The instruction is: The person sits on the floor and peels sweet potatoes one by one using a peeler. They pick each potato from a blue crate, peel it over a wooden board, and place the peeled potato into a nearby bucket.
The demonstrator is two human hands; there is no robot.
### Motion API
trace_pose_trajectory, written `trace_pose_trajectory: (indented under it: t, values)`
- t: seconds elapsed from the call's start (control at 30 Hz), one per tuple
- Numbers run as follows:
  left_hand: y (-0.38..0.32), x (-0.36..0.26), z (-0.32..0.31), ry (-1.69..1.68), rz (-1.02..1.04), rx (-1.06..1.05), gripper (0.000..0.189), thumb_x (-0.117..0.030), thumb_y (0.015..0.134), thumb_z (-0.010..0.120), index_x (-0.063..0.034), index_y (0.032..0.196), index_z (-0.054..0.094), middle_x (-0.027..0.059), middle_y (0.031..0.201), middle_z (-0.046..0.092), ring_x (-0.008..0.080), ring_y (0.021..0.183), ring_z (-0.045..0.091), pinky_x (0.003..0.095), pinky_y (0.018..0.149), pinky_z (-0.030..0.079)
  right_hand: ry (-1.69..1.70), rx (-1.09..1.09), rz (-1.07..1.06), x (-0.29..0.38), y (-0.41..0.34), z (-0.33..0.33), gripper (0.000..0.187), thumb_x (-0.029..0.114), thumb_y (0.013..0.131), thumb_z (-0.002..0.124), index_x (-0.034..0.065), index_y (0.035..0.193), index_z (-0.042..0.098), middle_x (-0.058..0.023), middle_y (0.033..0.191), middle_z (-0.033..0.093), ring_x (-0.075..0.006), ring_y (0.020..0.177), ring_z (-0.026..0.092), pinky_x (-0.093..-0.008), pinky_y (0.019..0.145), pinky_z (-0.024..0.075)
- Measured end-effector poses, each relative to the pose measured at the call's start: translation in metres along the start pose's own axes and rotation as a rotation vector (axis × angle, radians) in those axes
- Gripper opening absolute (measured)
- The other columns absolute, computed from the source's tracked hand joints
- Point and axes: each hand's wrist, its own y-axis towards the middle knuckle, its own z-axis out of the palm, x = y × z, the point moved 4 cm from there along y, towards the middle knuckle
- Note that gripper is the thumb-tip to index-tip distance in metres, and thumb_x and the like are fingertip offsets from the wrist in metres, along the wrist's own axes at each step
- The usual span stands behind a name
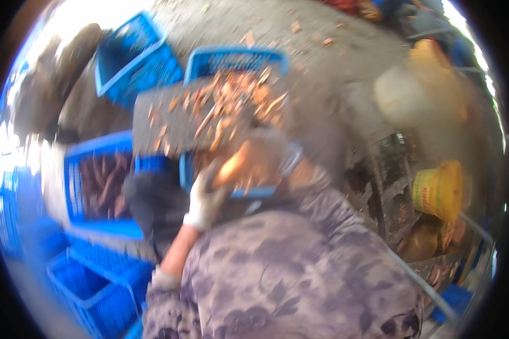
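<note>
My left hand (208, 195), in a white and grey work glove, grips a pale orange peeled root (233, 165), perhaps a sweet potato, above a blue plastic crate (254, 193). My right hand (275, 148) is a gloved blur at the root's other side; its fingers and anything in them cannot be made out. Just beyond both hands a grey board (165, 118) lies across the crate, strewn with orange-brown peelings (237, 93). Left of my knee, a blue crate (97, 144) holds reddish-brown unpeeled roots (106, 184).
Blue crates stand at the upper left (131, 55) and lower left (97, 292). Filled sacks (76, 80) lean at the far left. To the right are a yellow bucket (437, 190), a metal pole (424, 284) and a blurred pale yellow object (415, 89). Scraps litter the concrete floor (309, 25).
</note>
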Motion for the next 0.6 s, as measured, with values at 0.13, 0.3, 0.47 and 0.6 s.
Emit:
trace_pose_trajectory:
  t: [0.13, 0.3, 0.47, 0.6]
  values:
    - [-0.001, 0.006, -0.007, -0.064, 0.043, -0.01, 0.056, -0.005, 0.077, 0.07, 0.0026, 0.128, 0.049, 0.0159, 0.127, 0.055, 0.0262, 0.117, 0.053, 0.0354, 0.1, 0.041, -0.498, 0.08, -0.014, 0.006, -0.005, 0.017, 0.053, 0.008, 0.074, 0.073, 0.0018, 0.124, 0.054, -0.0053, 0.105, 0.063, -0.0147, 0.093, 0.059, -0.0283, 0.081, 0.0481]
    - [0.001, -0.006, -0.005, -0.533, -0.32, 0.062, 0.049, 0.0, 0.078, 0.066, 0.0054, 0.124, 0.051, 0.0108, 0.11, 0.061, 0.0155, 0.088, 0.061, 0.0273, 0.075, 0.051, -0.086, 0.171, 0.146, 0.034, -0.019, 0.025, 0.037, 0.003, 0.077, 0.068, -0.0003, 0.112, 0.057, -0.0069, 0.097, 0.063, -0.0145, 0.094, 0.06, -0.0279, 0.083, 0.0484]
    - [0.001, -0.016, -0.006, -0.632, -0.52, 0.176, 0.044, -0.004, 0.079, 0.063, 0.0057, 0.121, 0.053, 0.0074, 0.087, 0.062, 0.0131, 0.065, 0.058, 0.0256, 0.059, 0.049, -0.19, 0.134, 0.184, 0.042, -0.044, 0.021, 0.039, 0.002, 0.074, 0.069, -0.0044, 0.111, 0.057, -0.0115, 0.094, 0.065, -0.0211, 0.084, 0.065, -0.0342, 0.074, 0.054]
    - [0.021, -0.043, 0.003, -0.753, -0.37, 0.176, 0.04, -0.008, 0.08, 0.066, 0.0034, 0.117, 0.056, 0.0064, 0.085, 0.062, 0.0149, 0.067, 0.059, 0.0274, 0.06, 0.05, -0.111, 0.023, 0.086, 0.068, -0.07, 0.016, 0.034, 0.003, 0.075, 0.069, -0.0043, 0.107, 0.06, -0.0112, 0.088, 0.066, -0.0199, 0.083, 0.065, -0.0326, 0.071, 0.054]
